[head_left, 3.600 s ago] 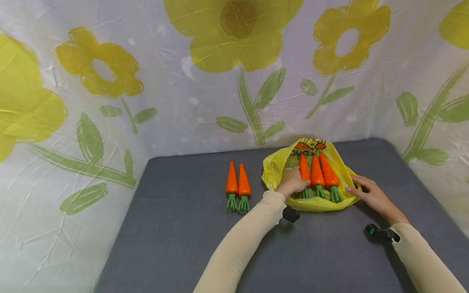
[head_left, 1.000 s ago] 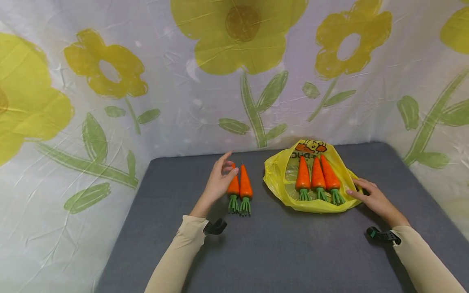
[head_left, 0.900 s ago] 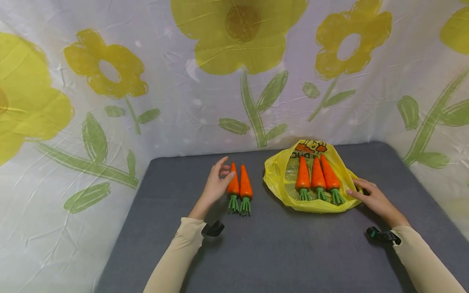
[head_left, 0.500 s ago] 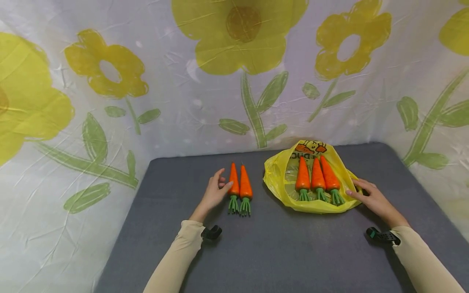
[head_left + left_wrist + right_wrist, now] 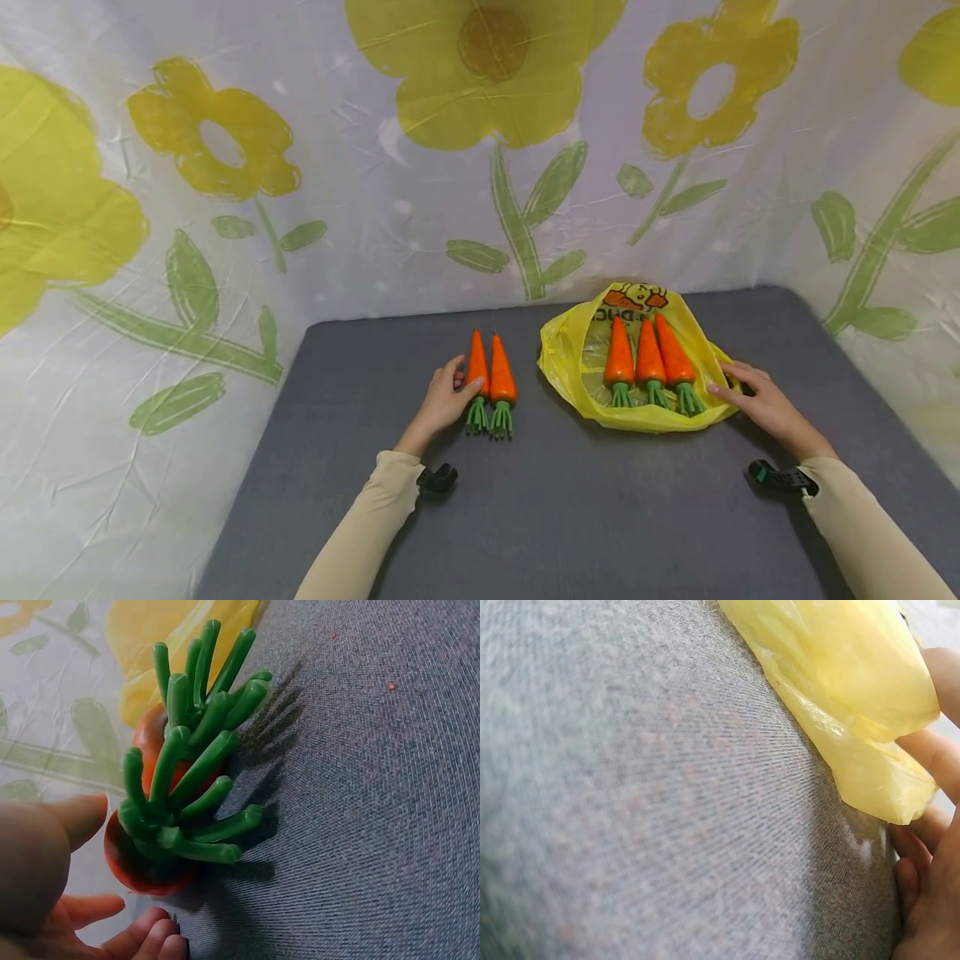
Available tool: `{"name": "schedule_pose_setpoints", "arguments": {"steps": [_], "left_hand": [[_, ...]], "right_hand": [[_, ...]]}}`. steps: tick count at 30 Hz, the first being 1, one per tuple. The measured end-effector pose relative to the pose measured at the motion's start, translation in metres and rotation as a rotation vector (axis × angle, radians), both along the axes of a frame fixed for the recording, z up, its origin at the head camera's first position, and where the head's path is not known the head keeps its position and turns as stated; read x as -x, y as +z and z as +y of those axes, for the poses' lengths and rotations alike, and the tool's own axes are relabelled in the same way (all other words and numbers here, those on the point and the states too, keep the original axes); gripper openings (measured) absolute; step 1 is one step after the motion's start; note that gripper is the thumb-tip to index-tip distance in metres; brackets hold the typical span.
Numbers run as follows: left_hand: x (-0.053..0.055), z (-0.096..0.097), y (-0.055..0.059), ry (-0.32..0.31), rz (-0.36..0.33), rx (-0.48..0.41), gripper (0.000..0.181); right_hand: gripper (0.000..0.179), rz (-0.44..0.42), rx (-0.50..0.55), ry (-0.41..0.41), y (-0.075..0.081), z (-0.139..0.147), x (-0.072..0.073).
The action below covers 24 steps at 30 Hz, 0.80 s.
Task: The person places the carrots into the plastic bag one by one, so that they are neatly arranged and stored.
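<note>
Two orange carrots with green stalk ends lie side by side left of the bag: the left carrot (image 5: 477,371) and the right carrot (image 5: 502,375). My left hand (image 5: 442,400) is at the left carrot, its thumb tip over the carrot's side in the head view. In the left wrist view the thumb (image 5: 82,817) and fingers (image 5: 142,934) stand apart on either side of that carrot (image 5: 142,874). My right hand (image 5: 768,408) holds the right edge of a yellow plastic bag (image 5: 564,354), its thin film (image 5: 840,682) between thumb and fingers. Three more carrots (image 5: 650,358) lie in the bag's opening.
A grey cloth-covered table (image 5: 585,517) lies under everything. Behind it hangs a white curtain (image 5: 360,217) printed with yellow flowers. A duck print (image 5: 636,297) shows at the bag's far end. Black straps (image 5: 438,477) sit on both wrists.
My left hand has left the bag, where a third carrot now lies uncovered by it, moved left, and lowered beside the left carrot. The right hand has stayed at the bag's edge.
</note>
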<state>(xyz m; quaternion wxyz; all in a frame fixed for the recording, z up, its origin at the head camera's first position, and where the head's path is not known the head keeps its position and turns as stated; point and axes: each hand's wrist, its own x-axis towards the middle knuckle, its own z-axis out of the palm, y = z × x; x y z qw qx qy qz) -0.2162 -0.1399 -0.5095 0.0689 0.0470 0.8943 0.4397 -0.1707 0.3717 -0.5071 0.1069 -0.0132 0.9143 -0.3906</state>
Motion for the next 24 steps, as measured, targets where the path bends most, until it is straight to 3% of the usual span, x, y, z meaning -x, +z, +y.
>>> {"name": "schedule_pose_setpoints", "arguments": {"steps": [13, 24], "left_hand": [[-0.0009, 0.0023, 0.0008, 0.019, -0.016, 0.029, 0.068], [0.0026, 0.0010, 0.0055, 0.001, 0.020, 0.041, 0.063]], "right_hand": [[0.080, -0.003, 0.017, -0.006, 0.0016, -0.0014, 0.0012], [0.078, 0.005, 0.009, -0.002, 0.0010, -0.0005, 0.0021]]}}
